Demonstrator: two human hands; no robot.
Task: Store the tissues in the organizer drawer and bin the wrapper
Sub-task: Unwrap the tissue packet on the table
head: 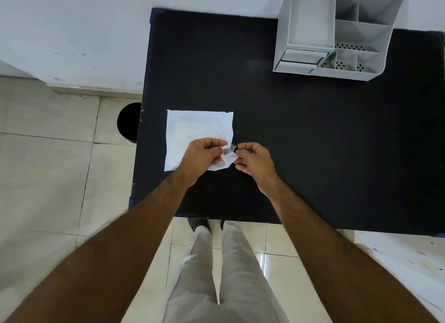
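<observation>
At centre of frame, on matte black table [313, 154], lay flat white tissue pack [192, 132], square, soft-looking, its near right corner crumpled. Left hand [204, 156] pinched that corner; right hand [252, 159] pinched small translucent crinkled wrapper flap [228, 151] beside it. Upper right: grey plastic organizer [310, 28], boxy, perforated compartments, small drawer at front. Left edge: round black bin [128, 122] on pale glossy floor tiles.

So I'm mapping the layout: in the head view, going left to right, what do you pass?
Black bin on the floor → tissue pack → left hand → right hand → grey organizer at the table's far right.
</observation>
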